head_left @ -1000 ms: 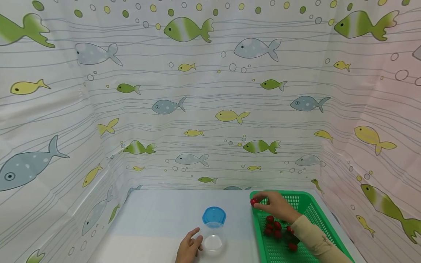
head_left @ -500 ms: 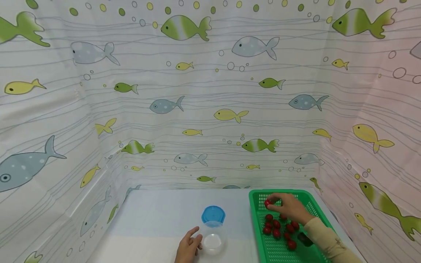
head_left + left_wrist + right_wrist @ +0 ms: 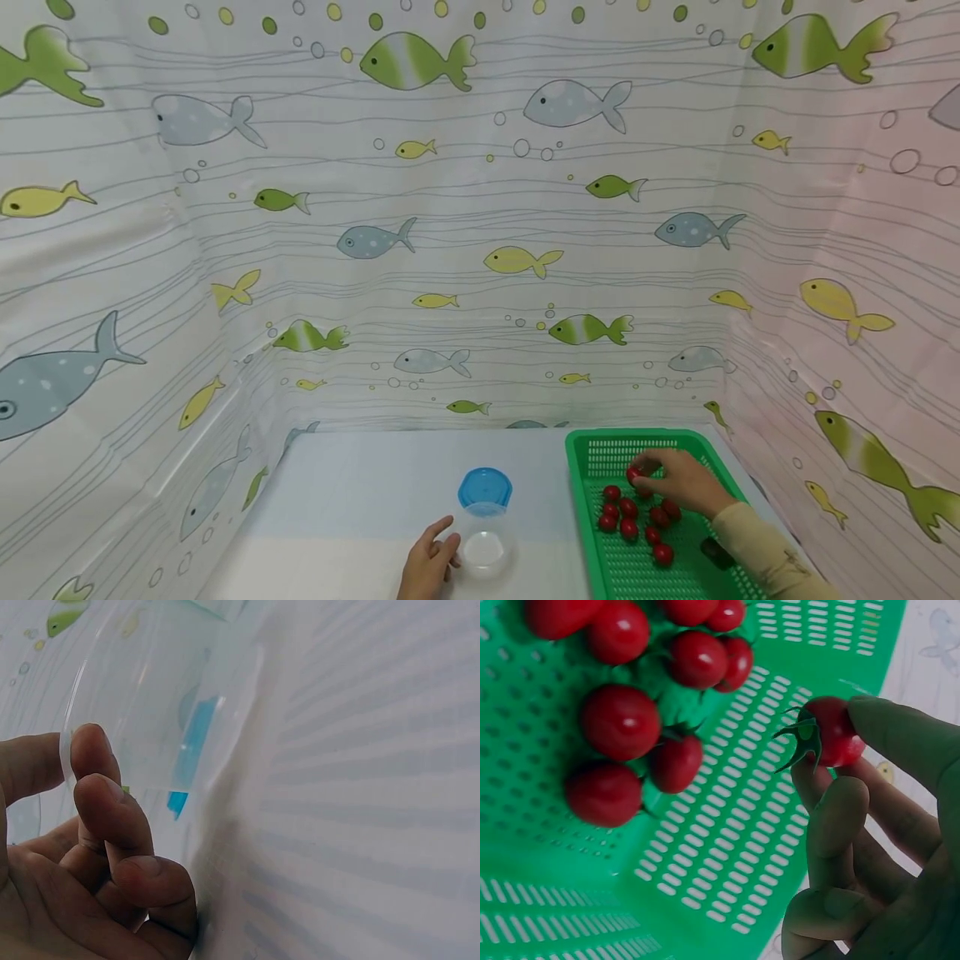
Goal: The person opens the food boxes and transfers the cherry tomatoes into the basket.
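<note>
My right hand pinches a red cherry tomato between thumb and fingertips, its green stem cap still on. The hand is over the far part of a green plastic basket, where several more cherry tomatoes lie on the perforated floor. To the left, my left hand is at the side of a round clear plastic tub. In the left wrist view its thumb and a fingertip meet at the tub's rim, the other fingers curled below. Nothing shows inside the tub.
A blue round lid lies just behind the tub on the white table. A small dark object is by the right wrist. Fish-patterned curtain encloses the back and both sides.
With the tomato in its pinch, my right hand has moved right, from the basket's left rim to over its far middle. My left hand stays by the tub; the head view has shifted slightly.
</note>
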{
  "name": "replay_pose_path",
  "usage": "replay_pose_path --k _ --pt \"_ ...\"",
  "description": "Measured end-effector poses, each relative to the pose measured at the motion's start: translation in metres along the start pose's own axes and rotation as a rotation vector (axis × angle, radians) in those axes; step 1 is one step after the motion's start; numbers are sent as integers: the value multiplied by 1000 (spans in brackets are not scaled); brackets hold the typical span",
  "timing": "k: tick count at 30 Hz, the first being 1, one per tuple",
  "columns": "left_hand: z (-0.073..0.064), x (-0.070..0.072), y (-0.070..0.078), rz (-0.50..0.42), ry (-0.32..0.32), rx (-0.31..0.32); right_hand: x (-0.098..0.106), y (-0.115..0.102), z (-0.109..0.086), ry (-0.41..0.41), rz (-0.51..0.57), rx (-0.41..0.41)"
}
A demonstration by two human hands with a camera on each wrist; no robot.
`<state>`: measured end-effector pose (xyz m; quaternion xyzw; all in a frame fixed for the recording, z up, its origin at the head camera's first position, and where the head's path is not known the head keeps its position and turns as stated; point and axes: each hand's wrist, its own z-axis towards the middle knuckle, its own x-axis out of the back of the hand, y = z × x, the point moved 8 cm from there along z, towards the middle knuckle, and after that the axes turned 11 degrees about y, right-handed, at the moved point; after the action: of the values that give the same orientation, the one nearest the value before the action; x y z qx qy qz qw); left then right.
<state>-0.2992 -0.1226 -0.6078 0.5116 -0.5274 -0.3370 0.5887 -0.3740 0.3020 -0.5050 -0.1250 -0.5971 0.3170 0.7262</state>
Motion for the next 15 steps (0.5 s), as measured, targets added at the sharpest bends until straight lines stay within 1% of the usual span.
replay_pose_path --k 6,10,15 --pt "1 2 -1 28 1 1 -6 12 -4 -31 -1 -50" --pt "1 3 0 26 -3 -1 -11 18 -7 -52 -1 -72" --pt "2 2 -4 22 -5 -4 -15 24 -9 -60 4 -63"
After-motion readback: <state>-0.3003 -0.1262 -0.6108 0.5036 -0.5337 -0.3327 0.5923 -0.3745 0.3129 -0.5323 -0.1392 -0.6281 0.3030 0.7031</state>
